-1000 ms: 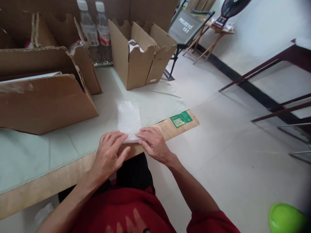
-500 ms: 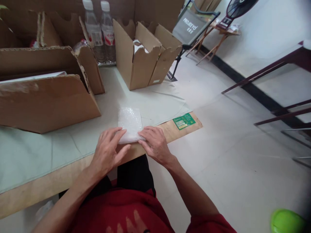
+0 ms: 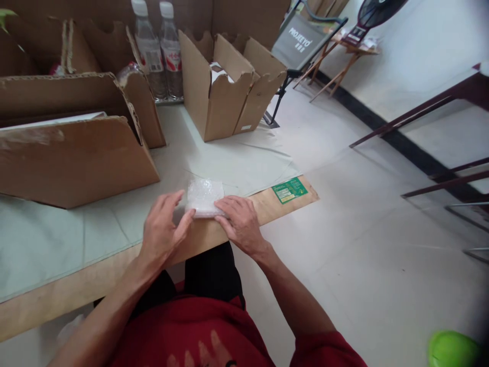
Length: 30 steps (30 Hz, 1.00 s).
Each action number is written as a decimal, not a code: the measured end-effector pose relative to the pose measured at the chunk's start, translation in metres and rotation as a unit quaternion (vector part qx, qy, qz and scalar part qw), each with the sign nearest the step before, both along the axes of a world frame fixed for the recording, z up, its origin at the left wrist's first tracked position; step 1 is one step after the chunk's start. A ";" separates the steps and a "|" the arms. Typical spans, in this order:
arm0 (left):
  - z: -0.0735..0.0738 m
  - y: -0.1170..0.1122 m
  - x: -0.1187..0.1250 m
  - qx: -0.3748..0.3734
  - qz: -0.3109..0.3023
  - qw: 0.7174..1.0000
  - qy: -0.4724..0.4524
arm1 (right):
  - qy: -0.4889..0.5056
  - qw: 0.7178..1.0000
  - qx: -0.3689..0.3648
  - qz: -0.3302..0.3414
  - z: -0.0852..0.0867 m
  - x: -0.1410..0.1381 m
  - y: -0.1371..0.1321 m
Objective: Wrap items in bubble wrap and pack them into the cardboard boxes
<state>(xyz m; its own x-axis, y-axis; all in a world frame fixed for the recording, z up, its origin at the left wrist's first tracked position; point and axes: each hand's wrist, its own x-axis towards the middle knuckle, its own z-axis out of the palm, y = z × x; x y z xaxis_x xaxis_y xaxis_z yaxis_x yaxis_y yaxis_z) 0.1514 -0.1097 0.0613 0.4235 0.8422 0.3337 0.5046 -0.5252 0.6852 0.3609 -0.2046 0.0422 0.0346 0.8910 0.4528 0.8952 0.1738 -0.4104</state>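
A piece of bubble wrap (image 3: 206,189), clear and folded into a flat packet, lies at the table's front edge. Whether anything is wrapped inside cannot be seen. My right hand (image 3: 240,221) grips its right front corner, fingers on top and thumb at the near edge. On the other side, my left hand (image 3: 160,232) is open, its fingers lifted and spread. The left thumb tip is at the packet's left front corner, while the other fingers are off to its left.
Cardboard boxes stand at the left (image 3: 76,163) and at the back (image 3: 225,112). Two plastic bottles (image 3: 171,56) stand between them. A green label (image 3: 290,190) is on the table's wooden right end. Beyond are a folding chair (image 3: 296,43) and a fan (image 3: 378,10).
The bubble wrap packet looks shorter, with its far edge nearer and its front edge farther from me. My left hand has moved left and its fingers have lifted off; the right hand stays on the packet.
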 end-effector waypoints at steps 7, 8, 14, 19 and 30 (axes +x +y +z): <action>0.009 -0.047 -0.018 -0.481 -0.019 0.830 -0.283 | 0.195 0.980 -0.015 0.029 0.021 -0.018 -0.012; 0.009 -0.048 -0.016 -0.504 -0.023 0.806 -0.309 | 0.203 0.977 -0.035 0.054 0.025 -0.021 -0.015; 0.005 -0.053 -0.009 -0.507 0.016 0.746 -0.432 | 0.292 0.955 -0.055 0.000 0.025 -0.035 -0.025; 0.004 -0.057 -0.017 -0.464 -0.026 0.781 -0.417 | 0.522 0.830 -0.188 0.057 0.016 -0.039 -0.027; 0.023 -0.008 -0.068 -0.363 -0.138 0.882 -0.266 | 0.444 0.862 -0.227 0.087 0.054 -0.029 0.024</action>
<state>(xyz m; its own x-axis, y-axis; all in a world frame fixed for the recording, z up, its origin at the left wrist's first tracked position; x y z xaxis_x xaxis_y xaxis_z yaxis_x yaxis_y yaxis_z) 0.0836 -0.1177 0.0841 0.5919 0.8052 -0.0367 -0.0689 0.0960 0.9930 0.3317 -0.1810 0.0962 0.0363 0.9961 -0.0800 0.1695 -0.0851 -0.9819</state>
